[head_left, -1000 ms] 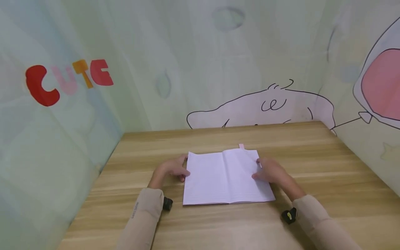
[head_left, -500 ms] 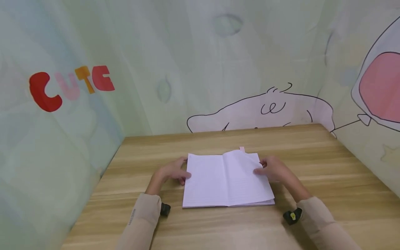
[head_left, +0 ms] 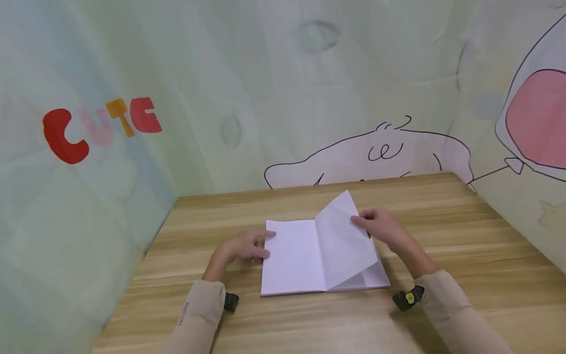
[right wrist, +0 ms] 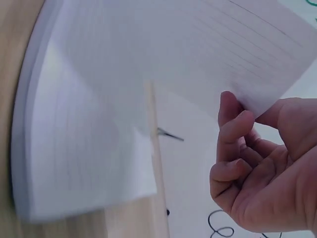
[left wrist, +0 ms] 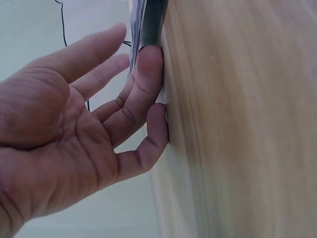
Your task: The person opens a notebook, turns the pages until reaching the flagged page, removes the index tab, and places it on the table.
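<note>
An open notebook with white, faintly ruled pages lies on the table. My right hand pinches the outer edge of a single lifted page between thumb and fingers. That page slants up from the spine over the right half. In the right wrist view, my right hand grips the page's corner, its other fingers curled beneath. My left hand holds the notebook's left edge, with thumb and index finger over the page side. The left wrist view shows the middle finger of my left hand against the dark cover edge.
The wooden table extends around the notebook on all sides. A printed curtain with cartoon drawings and letters hangs behind and beside it. Dark wrist devices sit at both sleeve cuffs.
My right hand has taken a page and raised it up and to the left, off the pages below. The left index finger has come onto the left page.
</note>
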Motion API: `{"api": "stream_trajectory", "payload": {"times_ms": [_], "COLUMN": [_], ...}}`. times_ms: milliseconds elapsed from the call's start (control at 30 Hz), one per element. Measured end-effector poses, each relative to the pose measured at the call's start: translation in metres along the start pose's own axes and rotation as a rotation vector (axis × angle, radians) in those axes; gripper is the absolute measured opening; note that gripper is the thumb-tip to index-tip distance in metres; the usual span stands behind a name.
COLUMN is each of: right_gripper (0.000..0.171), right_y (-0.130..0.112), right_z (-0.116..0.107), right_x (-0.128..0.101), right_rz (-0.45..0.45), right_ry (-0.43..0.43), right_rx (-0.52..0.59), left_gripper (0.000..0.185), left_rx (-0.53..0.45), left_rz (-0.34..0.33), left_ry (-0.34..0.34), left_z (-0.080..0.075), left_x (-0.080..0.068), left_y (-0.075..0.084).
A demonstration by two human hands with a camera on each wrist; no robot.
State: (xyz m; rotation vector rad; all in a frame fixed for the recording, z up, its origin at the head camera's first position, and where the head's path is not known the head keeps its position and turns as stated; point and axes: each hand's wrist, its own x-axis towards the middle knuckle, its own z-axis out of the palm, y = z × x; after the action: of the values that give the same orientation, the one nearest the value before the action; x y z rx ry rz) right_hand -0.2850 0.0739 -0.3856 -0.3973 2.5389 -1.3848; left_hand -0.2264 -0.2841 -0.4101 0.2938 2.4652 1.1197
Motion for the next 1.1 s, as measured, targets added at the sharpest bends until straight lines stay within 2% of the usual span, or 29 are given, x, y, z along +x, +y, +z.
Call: {"api": "stream_trajectory", "payload": {"times_ms": [167, 433, 700, 967, 1100], "right_gripper": [0.028, 0.022, 0.019, 0.021, 0.021], "right_y": [-0.014, -0.039, -0.055, -0.065, -0.069], "right_z": [0.01, 0.03, 0.059, 0.097, 0.113], "right_x": [0.002, 0.004, 0.01, 0.016, 0.021], "right_rz": [0.014, -0.01, -0.045, -0.075, -0.066], "right_ry": [-0.012, -0.134, -0.186, -0.232, -0.22], "right_rx": [0.104, 0.238, 0.256, 0.134, 0.034], "left_gripper": [0.06, 0.059, 0.058, 0.053, 0.048], "left_rx": [0.023, 0.034, 0.037, 0.037, 0.023], "left_rz": [-0.014, -0.07, -0.078, -0.113, -0.133], "left_ry": [-0.002, 0.02, 0.022, 0.036, 0.036], "left_z": [0.002, 0.002, 0.0, 0.0, 0.0], "left_x": [0.0, 0.001, 0.001, 0.002, 0.005], "left_y": [-0.001, 0.001, 0.001, 0.001, -0.001]}}
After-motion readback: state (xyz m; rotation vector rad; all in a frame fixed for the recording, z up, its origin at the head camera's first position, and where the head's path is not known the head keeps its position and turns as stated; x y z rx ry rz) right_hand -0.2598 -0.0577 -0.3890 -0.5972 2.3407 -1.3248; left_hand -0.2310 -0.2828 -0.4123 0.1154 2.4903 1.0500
